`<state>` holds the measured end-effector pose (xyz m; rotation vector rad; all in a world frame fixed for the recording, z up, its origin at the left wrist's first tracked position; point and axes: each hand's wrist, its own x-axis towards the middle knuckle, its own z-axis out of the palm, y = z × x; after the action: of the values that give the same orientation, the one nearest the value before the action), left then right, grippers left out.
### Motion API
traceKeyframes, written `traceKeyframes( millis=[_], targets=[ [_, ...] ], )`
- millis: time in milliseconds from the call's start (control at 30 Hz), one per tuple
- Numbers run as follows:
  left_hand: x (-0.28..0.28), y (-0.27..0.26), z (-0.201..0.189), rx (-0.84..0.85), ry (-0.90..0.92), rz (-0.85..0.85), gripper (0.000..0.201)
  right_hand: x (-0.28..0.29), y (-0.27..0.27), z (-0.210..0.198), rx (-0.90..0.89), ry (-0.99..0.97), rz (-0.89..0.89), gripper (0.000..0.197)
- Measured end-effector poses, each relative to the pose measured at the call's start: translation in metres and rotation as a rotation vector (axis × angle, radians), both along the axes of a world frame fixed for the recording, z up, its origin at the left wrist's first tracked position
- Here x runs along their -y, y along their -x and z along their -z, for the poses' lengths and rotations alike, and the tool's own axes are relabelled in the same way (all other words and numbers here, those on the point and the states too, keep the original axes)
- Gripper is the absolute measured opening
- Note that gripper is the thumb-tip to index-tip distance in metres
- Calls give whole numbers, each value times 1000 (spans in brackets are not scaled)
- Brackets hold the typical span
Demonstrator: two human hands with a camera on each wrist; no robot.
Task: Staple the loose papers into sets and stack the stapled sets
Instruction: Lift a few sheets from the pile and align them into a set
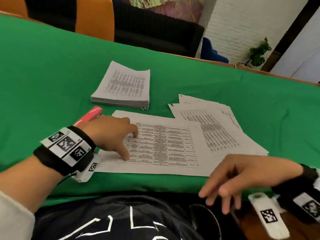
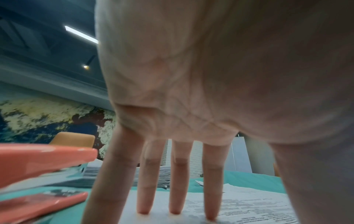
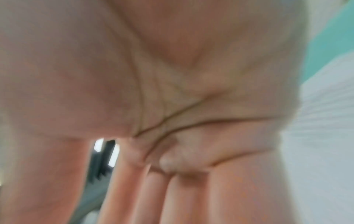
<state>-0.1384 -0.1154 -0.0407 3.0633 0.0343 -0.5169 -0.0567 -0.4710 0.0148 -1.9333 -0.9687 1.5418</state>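
Head view: left grip [image 1: 110,134] (fingers straight) presses printed sheets [image 1: 161,146]; right grip [image 1: 242,177] hangs slack.

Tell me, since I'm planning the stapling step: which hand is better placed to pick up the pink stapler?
Probably the left hand: the pink stapler lies just beyond its knuckles, though its fingertips press the papers. The right hand hovers empty at the table's near edge, farther away.

A green cloth [image 1: 52,70] covers the table. Beyond the fingers stand an orange chair [image 1: 94,19], a dark sofa [image 1: 155,30], a white brick wall [image 1: 239,23] and a plant [image 1: 258,52].
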Motion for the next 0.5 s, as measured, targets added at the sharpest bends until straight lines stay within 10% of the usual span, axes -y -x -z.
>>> traceKeyframes(
  millis=[167,267,500],
  targets=[
    [-2,9,4,51,61,-30,82,-106,-43,-15,505,-284,113,39],
    [-3,8,1,64,69,-36,81,-163,-81,8,914,-60,34,65],
    [-5,2,-3,49,66,-24,73,-212,-120,37,1044,294,-76,97]
  ],
)
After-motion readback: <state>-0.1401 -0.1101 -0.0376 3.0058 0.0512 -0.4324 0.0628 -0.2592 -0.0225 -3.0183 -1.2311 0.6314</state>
